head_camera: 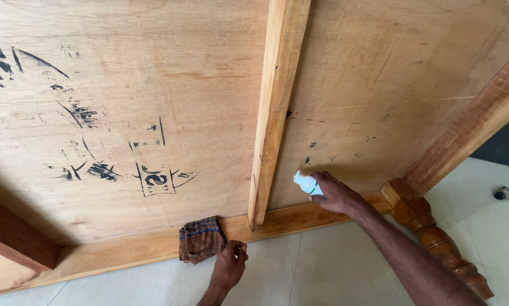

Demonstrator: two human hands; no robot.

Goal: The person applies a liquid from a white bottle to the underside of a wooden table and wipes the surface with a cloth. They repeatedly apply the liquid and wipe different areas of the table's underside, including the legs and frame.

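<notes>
**Plywood underside, glue bottle at the brace**

Pale tiled floor below an upturned wooden table. Right hand closed around small white squeeze bottle, nozzle aimed up-left at plywood panel beside central wooden brace. Left hand pinching checked brown cloth on frame rail. Black stencil marks left; turned leg right.

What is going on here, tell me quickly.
A person is working on the underside of an upturned wooden table. The right hand holds a small white bottle with its tip against the plywood panel, just right of the centre brace. The left hand rests at the edge of a folded checked cloth lying on the table's frame rail. A turned table leg juts out at the right over the tiled floor, where a small object lies.
</notes>
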